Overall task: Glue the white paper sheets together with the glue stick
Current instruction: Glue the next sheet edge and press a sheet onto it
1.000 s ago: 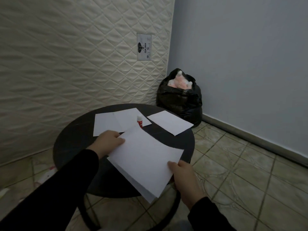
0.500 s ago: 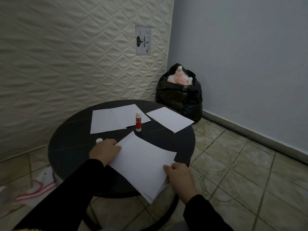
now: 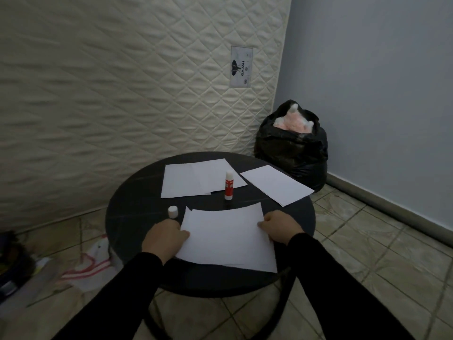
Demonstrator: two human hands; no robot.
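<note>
A white paper sheet (image 3: 225,238) lies flat at the near side of the round black table (image 3: 130,214). My left hand (image 3: 164,238) grips its left edge and my right hand (image 3: 279,228) grips its right edge. A red and white glue stick (image 3: 229,185) stands upright behind the sheet, uncapped. Its white cap (image 3: 172,211) rests on the table left of the sheet's far corner. Two overlapping white sheets (image 3: 196,177) lie at the back of the table, and another sheet (image 3: 275,184) lies at the back right, reaching past the rim.
A quilted mattress (image 3: 122,82) leans against the wall behind the table. A full black rubbish bag (image 3: 293,146) stands in the corner at the right. A red-striped bag (image 3: 90,262) and dark clutter (image 3: 14,263) lie on the tiled floor at the left.
The held sheet has come down from a tilted, lifted position to lie flat and square on the table. Both hands moved with it to its side edges. The view has tilted down.
</note>
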